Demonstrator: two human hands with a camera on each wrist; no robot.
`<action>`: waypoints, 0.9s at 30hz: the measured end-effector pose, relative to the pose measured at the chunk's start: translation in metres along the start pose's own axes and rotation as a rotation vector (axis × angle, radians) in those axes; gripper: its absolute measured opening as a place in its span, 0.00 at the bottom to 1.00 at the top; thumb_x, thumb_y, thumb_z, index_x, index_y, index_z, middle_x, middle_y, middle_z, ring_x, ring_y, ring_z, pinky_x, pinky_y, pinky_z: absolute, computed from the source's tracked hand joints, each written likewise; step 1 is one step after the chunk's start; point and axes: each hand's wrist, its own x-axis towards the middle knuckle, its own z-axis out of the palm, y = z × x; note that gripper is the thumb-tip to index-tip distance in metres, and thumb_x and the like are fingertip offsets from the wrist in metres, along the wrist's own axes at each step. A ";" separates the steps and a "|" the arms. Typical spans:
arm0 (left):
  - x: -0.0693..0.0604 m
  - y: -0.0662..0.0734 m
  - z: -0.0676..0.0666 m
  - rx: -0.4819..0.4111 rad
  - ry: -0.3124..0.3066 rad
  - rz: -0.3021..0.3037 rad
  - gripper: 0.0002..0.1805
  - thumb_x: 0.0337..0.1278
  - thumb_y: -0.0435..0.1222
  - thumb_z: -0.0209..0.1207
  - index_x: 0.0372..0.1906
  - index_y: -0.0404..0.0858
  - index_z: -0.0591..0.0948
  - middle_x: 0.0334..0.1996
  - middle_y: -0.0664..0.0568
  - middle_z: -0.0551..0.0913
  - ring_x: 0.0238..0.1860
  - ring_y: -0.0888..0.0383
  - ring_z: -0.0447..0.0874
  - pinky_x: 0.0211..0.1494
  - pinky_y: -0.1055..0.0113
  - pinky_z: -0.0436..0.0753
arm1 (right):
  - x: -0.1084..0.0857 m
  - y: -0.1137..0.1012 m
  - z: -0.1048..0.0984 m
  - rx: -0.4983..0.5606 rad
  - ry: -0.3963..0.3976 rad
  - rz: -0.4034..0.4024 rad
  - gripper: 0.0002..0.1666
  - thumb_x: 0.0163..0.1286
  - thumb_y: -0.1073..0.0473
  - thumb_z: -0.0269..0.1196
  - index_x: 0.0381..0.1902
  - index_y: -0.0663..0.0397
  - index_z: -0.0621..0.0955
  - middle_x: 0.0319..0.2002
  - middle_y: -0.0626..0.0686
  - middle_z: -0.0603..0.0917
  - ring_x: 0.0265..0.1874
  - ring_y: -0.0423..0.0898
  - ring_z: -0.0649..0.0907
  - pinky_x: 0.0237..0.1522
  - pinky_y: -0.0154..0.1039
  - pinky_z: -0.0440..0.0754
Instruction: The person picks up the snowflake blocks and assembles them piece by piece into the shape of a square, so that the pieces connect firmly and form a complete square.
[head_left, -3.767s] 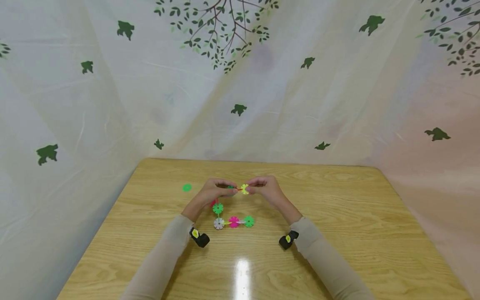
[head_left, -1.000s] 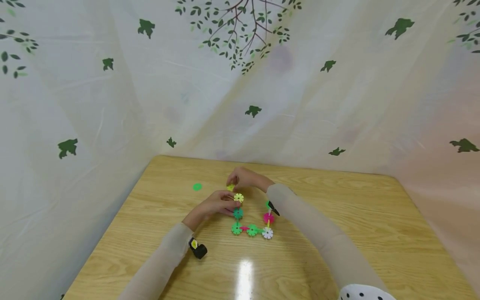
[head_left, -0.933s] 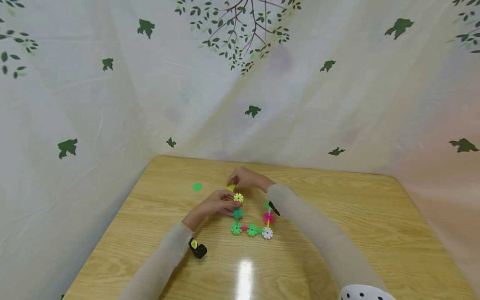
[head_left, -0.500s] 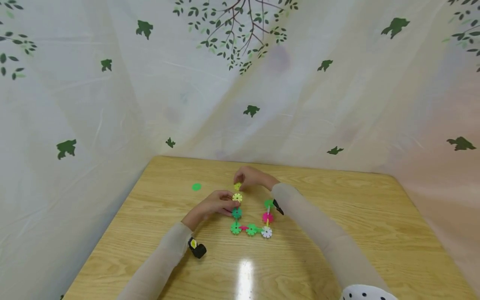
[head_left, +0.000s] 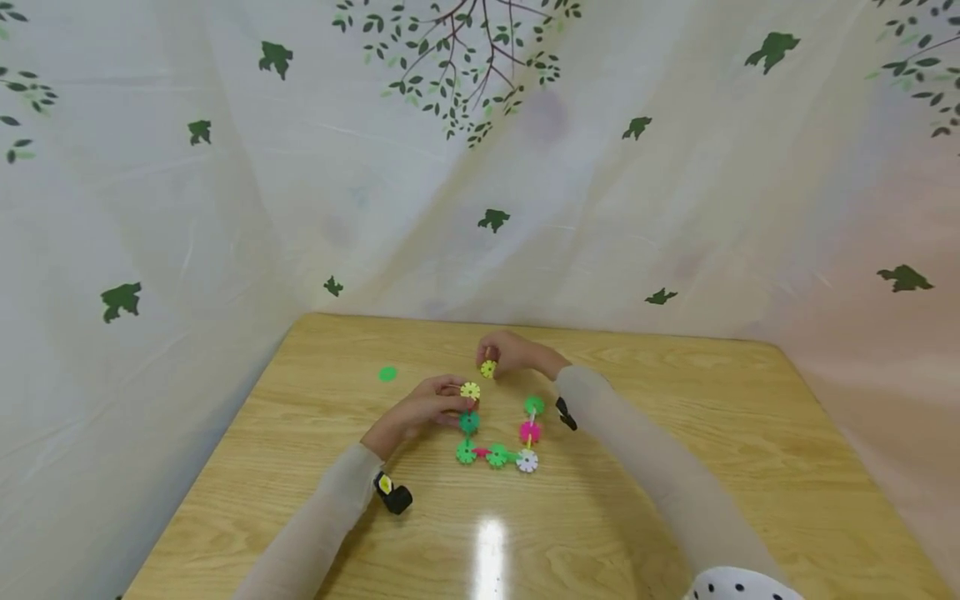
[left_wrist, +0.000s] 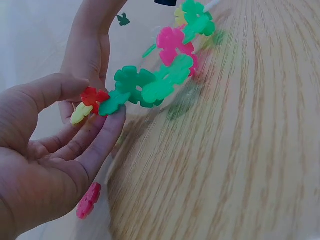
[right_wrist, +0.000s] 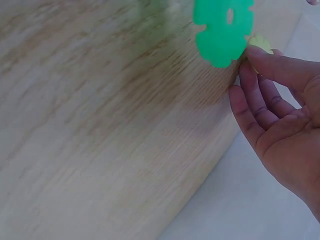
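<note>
A chain of notched plastic building discs forms an open-topped U on the table, with the white disc (head_left: 527,460) at its near right corner. My left hand (head_left: 427,410) pinches the chain's left side at a red disc (left_wrist: 93,96), between a pale yellow disc (head_left: 470,391) and a teal disc (head_left: 468,422). Farther back, my right hand (head_left: 512,351) pinches a loose yellow disc (head_left: 488,368) by its edge, apart from the chain. The right end of the chain is a green disc (head_left: 534,405), above a pink disc (head_left: 529,432).
A flat green disc (head_left: 387,374) lies alone on the wooden table (head_left: 675,467), left of the hands. Another pink disc (left_wrist: 89,200) shows beneath my left hand in the left wrist view. A printed cloth (head_left: 420,250) hangs behind the table.
Since the earliest frame, the chain has turned and my right hand has let go of the pale yellow disc. It now holds another yellow disc, which has moved right and turned its face up.
</note>
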 end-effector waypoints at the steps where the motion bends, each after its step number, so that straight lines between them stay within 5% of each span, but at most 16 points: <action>1: 0.000 0.000 0.000 -0.006 0.006 0.002 0.25 0.69 0.29 0.60 0.67 0.27 0.68 0.43 0.53 0.86 0.41 0.61 0.87 0.48 0.63 0.91 | -0.002 0.001 0.000 0.019 -0.001 0.010 0.18 0.55 0.79 0.68 0.44 0.64 0.83 0.46 0.59 0.84 0.43 0.47 0.81 0.43 0.34 0.82; 14: 0.004 0.007 0.002 -0.002 0.116 -0.022 0.20 0.72 0.32 0.57 0.63 0.26 0.75 0.44 0.43 0.89 0.41 0.58 0.89 0.46 0.60 0.91 | -0.031 0.004 -0.001 0.186 0.000 -0.019 0.13 0.63 0.75 0.67 0.46 0.65 0.86 0.41 0.59 0.88 0.37 0.44 0.82 0.41 0.32 0.84; 27: 0.008 0.014 0.000 0.076 0.145 -0.045 0.19 0.69 0.31 0.59 0.60 0.25 0.78 0.41 0.43 0.89 0.36 0.60 0.88 0.39 0.67 0.90 | -0.058 -0.008 0.019 0.330 0.153 -0.066 0.11 0.63 0.74 0.69 0.44 0.65 0.85 0.39 0.61 0.87 0.36 0.42 0.83 0.41 0.32 0.87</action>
